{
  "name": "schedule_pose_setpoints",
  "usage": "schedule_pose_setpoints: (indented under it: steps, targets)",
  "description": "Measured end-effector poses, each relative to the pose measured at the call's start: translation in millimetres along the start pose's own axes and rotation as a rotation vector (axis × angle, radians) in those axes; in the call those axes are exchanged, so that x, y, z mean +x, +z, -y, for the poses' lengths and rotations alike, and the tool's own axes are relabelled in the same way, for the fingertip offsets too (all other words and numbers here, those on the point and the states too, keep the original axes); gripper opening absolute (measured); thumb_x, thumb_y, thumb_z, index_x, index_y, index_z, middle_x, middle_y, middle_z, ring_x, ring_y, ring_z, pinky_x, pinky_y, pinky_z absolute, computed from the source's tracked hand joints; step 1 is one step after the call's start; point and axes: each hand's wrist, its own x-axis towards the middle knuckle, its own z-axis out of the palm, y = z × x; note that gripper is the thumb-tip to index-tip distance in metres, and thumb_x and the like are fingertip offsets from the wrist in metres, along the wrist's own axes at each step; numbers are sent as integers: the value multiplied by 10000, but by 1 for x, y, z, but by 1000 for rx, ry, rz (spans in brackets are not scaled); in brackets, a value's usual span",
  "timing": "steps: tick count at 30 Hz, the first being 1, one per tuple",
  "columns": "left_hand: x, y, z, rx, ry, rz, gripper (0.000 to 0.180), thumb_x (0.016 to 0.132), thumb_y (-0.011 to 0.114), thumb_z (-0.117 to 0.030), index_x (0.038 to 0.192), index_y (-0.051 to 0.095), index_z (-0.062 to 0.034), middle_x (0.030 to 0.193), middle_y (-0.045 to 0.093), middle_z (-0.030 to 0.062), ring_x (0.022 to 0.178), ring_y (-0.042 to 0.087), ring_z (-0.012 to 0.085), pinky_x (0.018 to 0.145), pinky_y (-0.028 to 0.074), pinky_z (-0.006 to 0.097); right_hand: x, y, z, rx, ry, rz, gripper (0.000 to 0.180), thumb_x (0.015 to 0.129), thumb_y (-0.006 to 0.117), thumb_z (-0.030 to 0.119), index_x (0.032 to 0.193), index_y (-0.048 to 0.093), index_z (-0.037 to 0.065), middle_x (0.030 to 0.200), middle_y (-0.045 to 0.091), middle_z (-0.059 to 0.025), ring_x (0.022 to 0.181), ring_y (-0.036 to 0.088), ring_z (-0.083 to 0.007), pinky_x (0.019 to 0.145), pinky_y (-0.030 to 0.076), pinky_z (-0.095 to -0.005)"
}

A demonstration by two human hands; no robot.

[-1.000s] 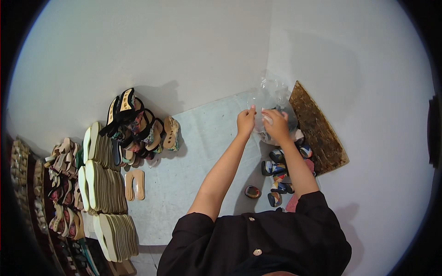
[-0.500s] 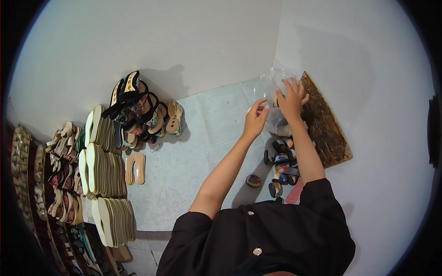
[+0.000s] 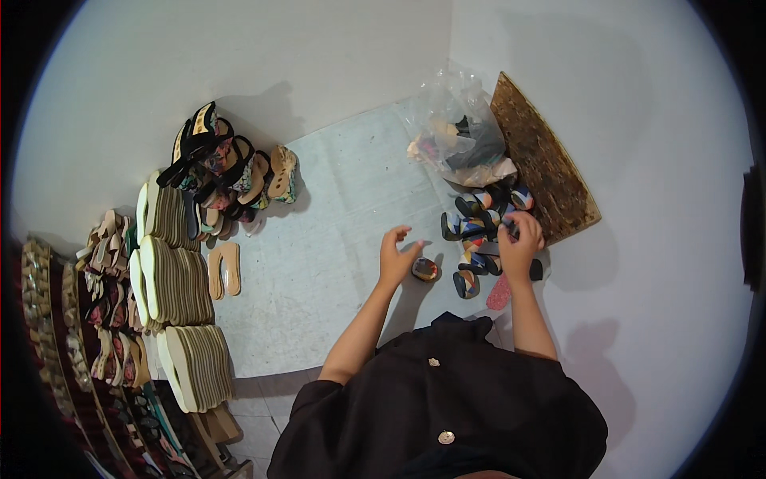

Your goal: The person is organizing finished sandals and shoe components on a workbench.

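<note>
Clear plastic, crumpled and glossy, is what we meet first in the far corner: a bag (image 3: 461,132) whose contents we can only half read, some dark and pale shapes that look like sandal parts. Beside it a brown speckled board (image 3: 546,164) leans against the wall, its lower edge hidden behind a heap of colourful sandal straps (image 3: 483,219). These are the pieces under our hands: short curved bands in blue, orange, black and white, piled loosely on the pale floor sheet (image 3: 335,231), with a pink sole (image 3: 499,294) lying just beside them near our right forearm.

Our right hand (image 3: 520,239) is curled over the edge of the heap, fingers closed on one of the straps; the piece itself is mostly covered by the hand, so we cannot tell its colour. Our left hand (image 3: 396,254) hangs just above the sheet with fingers loosely spread and nothing in it, and a small dark strap piece (image 3: 424,269) lies just beside its thumb, apart from the pile.

To the left, stacks of pale soles (image 3: 171,263) stand on edge, a single tan pair (image 3: 223,270) lies flat next to them, and finished sandals (image 3: 227,172) lean against the wall. Further left, rows of more footwear (image 3: 72,319) blur into the dark rim and are cut off. Our dark buttoned shirt (image 3: 447,399) fills the lower edge.
</note>
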Motion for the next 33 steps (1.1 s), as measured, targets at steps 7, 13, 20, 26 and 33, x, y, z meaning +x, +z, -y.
schedule_pose_setpoints:
  steps: [7,13,20,26,33]
  targets:
    - [-49,-1,2,501,15,467,689,559,790,-271,1194,543,-168,1168,525,93,1113,478,266,912,280,449,-83,-9,-18,-139,-16,359,239,692,677,214,919,621,163,988,592,5,1070,491,-211,946,196,-571]
    - [-51,-13,3,527,24,369,686,575,791,-298,1191,532,-148,1088,562,64,1041,514,240,849,282,426,-120,-8,-1,-264,45,599,564,653,725,330,1157,531,169,995,626,-21,1067,521,-239,942,183,-626]
    - [-68,-51,10,458,-77,174,633,588,810,-380,1059,519,-74,965,577,63,922,554,224,858,264,395,-143,6,6,-147,74,646,508,704,678,270,1171,532,135,998,635,-50,1003,569,-244,986,181,-596]
    - [-80,-95,10,458,-131,9,567,632,776,-425,1001,534,-70,898,587,71,863,556,221,824,260,397,-149,26,39,71,-218,752,402,711,610,72,1105,567,139,1100,586,-62,1048,554,-241,1010,196,-579]
    - [-83,-137,14,101,-387,93,514,830,630,-424,1101,571,9,998,645,165,951,615,242,812,461,283,-170,60,49,35,-287,661,344,705,568,-21,1016,585,124,1146,518,-99,1083,506,-294,1014,247,-570]
